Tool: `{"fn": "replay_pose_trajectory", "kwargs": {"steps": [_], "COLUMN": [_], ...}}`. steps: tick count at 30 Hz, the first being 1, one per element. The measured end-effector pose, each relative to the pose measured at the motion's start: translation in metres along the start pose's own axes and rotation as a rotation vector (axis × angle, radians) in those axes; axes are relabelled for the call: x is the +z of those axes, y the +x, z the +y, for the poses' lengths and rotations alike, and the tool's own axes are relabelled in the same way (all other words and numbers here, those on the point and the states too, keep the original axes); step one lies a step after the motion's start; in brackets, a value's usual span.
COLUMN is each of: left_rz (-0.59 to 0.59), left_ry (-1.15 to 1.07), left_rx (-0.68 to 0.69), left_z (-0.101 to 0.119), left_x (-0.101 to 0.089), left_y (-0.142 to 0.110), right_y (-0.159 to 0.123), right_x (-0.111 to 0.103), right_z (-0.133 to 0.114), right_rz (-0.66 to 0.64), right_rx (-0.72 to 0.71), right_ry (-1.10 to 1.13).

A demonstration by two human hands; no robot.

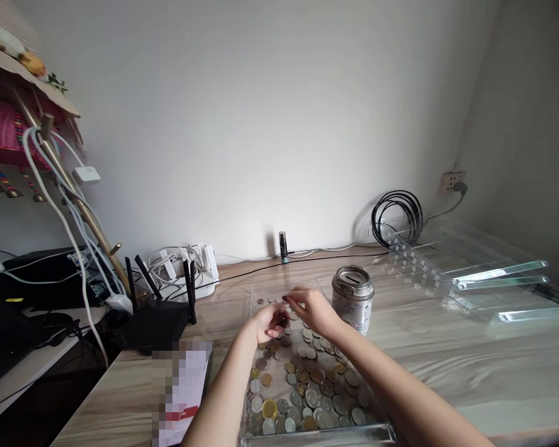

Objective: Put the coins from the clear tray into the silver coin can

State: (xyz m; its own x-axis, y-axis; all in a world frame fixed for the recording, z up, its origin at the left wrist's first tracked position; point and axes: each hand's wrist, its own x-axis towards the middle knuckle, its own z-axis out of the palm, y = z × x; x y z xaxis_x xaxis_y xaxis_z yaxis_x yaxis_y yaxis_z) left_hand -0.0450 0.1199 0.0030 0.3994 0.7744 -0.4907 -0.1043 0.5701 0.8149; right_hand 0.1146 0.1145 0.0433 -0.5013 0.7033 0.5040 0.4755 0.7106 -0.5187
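Observation:
A clear plastic tray [251, 292] lies on the wooden desk with several silver and gold coins [307, 388] spread over it. My left hand [269, 323] is cupped over the tray's far part, fingers curled round a small stack of coins. Close beside it my right hand [310, 307] pinches a coin between thumb and fingertips. A metal coin tin [353, 298] with a slot in its lid stands just right of the tray.
A black router [156, 316] with antennas and a white power strip [186, 270] sit at the left. A small dark bottle [283, 246] and a coiled black cable [397, 217] are by the wall. Clear acrylic panels [470, 273] lie at the right. A white-and-red booklet [184, 397] lies at the front left.

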Motion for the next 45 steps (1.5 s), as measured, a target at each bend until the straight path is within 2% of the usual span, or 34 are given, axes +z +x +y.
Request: {"fn": "replay_pose_trajectory", "kwargs": {"steps": [3, 5, 7, 9, 13, 16, 18, 20, 21, 23, 26, 28, 30, 31, 33, 36, 37, 40, 45], "left_rz": [0.034, 0.096, 0.157, 0.215, 0.352, 0.380, 0.361, 0.321, 0.299, 0.258, 0.209, 0.185, 0.175, 0.178, 0.196, 0.247, 0.258, 0.262, 0.196], "left_ry": [-0.006, 0.020, 0.065, 0.087, 0.031, -0.008, -0.033, -0.062, -0.076, -0.091, -0.080, -0.072, -0.074, -0.082, -0.115, -0.197, -0.227, -0.306, -0.333], "left_rx": [0.052, 0.112, 0.162, 0.189, 0.240, 0.274, 0.293, 0.317, 0.330, 0.357, 0.389, 0.404, 0.395, 0.384, 0.368, 0.374, 0.370, 0.355, 0.344], "left_z": [0.000, -0.001, -0.001, 0.000, 0.001, 0.000, 0.000, -0.001, -0.002, -0.002, -0.002, -0.001, 0.000, 0.000, 0.001, 0.002, 0.002, 0.004, 0.007], "left_x": [0.001, 0.003, 0.006, 0.008, 0.006, 0.001, 0.000, -0.001, -0.001, 0.001, 0.004, 0.006, 0.008, 0.008, 0.007, 0.004, 0.003, 0.001, 0.006], "left_y": [-0.002, -0.004, -0.005, -0.005, 0.000, 0.003, 0.004, 0.004, 0.004, 0.003, 0.001, 0.000, -0.002, -0.002, -0.002, -0.001, 0.000, -0.002, -0.010], "right_y": [-0.001, -0.003, -0.005, -0.008, -0.011, -0.012, -0.012, -0.011, -0.010, -0.008, -0.004, -0.002, -0.001, -0.001, -0.002, -0.005, -0.006, -0.010, -0.011], "right_x": [-0.041, -0.070, -0.090, -0.099, -0.098, -0.096, -0.092, -0.081, -0.073, -0.050, -0.013, 0.003, 0.007, 0.003, -0.015, -0.056, -0.069, -0.096, -0.102], "right_z": [0.002, 0.012, 0.025, 0.036, 0.044, 0.041, 0.034, 0.023, 0.017, 0.005, -0.004, -0.005, -0.005, -0.004, -0.002, 0.008, 0.013, 0.029, 0.040], "right_rz": [0.254, 0.414, 0.413, 0.338, 0.267, 0.234, 0.292, 0.376, 0.367, 0.207, -0.087, -0.168, -0.182, -0.154, -0.010, 0.281, 0.311, 0.212, 0.131], "right_rx": [0.075, 0.251, 0.446, 0.577, 0.668, 0.665, 0.539, 0.336, 0.236, 0.124, 0.195, 0.280, 0.311, 0.313, 0.319, 0.401, 0.468, 0.635, 0.675], "right_ry": [-0.117, -0.281, -0.431, -0.514, -0.560, -0.572, -0.597, -0.573, -0.525, -0.396, -0.332, -0.327, -0.304, -0.300, -0.343, -0.514, -0.572, -0.631, -0.615]}}
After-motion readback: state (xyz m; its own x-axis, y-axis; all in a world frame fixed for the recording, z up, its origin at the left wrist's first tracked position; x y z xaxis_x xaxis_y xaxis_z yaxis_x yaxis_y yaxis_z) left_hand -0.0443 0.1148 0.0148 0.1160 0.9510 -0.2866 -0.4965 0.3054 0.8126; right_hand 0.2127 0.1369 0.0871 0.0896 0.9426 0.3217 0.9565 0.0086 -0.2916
